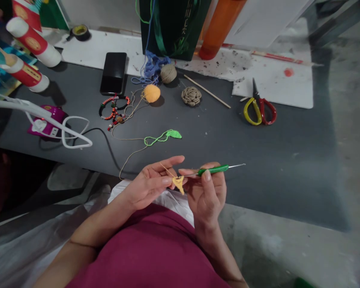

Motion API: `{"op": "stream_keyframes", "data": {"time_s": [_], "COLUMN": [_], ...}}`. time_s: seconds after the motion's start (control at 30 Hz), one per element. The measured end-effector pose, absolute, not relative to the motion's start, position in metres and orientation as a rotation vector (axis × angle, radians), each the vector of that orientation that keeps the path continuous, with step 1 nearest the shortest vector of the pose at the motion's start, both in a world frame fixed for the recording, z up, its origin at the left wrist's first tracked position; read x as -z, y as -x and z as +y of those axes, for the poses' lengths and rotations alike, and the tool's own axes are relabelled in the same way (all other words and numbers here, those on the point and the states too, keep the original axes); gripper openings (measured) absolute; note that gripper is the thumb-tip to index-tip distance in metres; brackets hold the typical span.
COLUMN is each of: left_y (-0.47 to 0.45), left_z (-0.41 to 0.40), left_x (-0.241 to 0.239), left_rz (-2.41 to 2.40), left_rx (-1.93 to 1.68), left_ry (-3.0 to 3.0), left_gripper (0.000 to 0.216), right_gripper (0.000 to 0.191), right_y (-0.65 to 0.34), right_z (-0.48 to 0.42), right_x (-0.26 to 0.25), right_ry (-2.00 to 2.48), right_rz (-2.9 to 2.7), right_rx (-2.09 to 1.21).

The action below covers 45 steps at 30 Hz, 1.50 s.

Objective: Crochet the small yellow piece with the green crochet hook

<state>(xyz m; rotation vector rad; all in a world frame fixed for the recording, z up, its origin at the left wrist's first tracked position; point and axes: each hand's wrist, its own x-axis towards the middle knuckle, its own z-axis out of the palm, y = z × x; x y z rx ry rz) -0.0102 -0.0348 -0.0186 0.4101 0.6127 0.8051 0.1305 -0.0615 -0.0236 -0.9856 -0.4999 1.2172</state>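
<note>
The person's left hand (148, 186) pinches a small yellow crocheted piece (178, 184) in a narrow, closed grip between thumb and fingertips. The piece sits at those fingertips, right at the thin left end of a green-handled crochet hook (213, 170). The right hand (205, 198) holds that hook firmly, with the thumb pressed on the handle and the metal right end pointing out over a dark grey tabletop (273, 180).

Beyond the crochet hook lie a green crocheted leaf (174, 135) on its green strand and, left of it, a tan cord (132, 157). Farther beyond the hook are an orange yarn ball (152, 93), a tan yarn ball (168, 73) and a coiled jute piece (191, 96). Far beyond and to the hook's right rest scissors (258, 100) with red and yellow handles; far beyond and to its left are a beaded bracelet (114, 110) and a black phone (114, 73).
</note>
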Motion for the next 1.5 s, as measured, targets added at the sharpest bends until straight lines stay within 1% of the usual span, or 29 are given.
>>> {"op": "stream_keyframes", "data": {"time_s": [0.2,0.3,0.47,0.67,0.7,0.83,0.9,0.97,1.07,1.13,1.23,1.37,1.5], "left_y": [0.007,0.004,0.005,0.005,0.004,0.0,-0.001,-0.002,-0.002,-0.002,-0.002,-0.001,0.002], "left_z": [-0.036,-0.038,-0.04,-0.038,-0.038,-0.038,-0.037,-0.037,-0.035,-0.035,-0.034,-0.035,-0.035], "left_x": [0.016,0.015,0.017,0.013,0.013,0.011,0.01,0.008,0.005,0.004,0.002,0.0,-0.001], "left_rz": [0.654,0.725,0.829,0.85,0.857,0.885,0.878,0.856,0.831,0.834,0.839,0.803,0.782], "left_rx": [-0.825,-0.898,-0.971,-1.015,-1.027,-1.054,-1.04,-1.008,-0.969,-0.958,-0.952,-0.954,-0.942], "left_ry": [-0.452,-0.529,-0.68,-0.672,-0.662,-0.591,-0.504,-0.422,-0.36,-0.342,-0.333,-0.348,-0.377], "left_gripper": [0.048,0.048,0.05,0.041,0.042,0.051,0.051,0.051,0.054,0.058,0.061,0.064,0.071], "right_gripper": [0.025,0.023,0.012,0.002,0.003,0.024,0.031,0.027,0.012,0.006,0.007,0.007,0.005], "right_y": [-0.128,-0.122,-0.117,-0.128,-0.13,-0.133,-0.131,-0.125,-0.116,-0.114,-0.114,-0.116,-0.118], "right_z": [-0.061,-0.058,-0.054,-0.057,-0.057,-0.059,-0.06,-0.06,-0.059,-0.058,-0.057,-0.058,-0.06], "right_x": [0.024,0.028,0.032,0.03,0.031,0.037,0.042,0.044,0.042,0.038,0.032,0.028,0.029], "right_ry": [0.975,0.892,0.811,0.852,0.868,0.952,0.963,0.951,0.926,0.915,0.9,0.894,0.94], "right_rz": [-0.409,-0.483,-0.656,-0.872,-0.93,-1.267,-1.317,-1.189,-0.899,-0.758,-0.663,-0.625,-0.651], "right_rx": [-1.354,-1.283,-1.162,-1.082,-1.03,-0.604,-0.45,-0.482,-0.702,-0.826,-0.918,-0.941,-0.963]}}
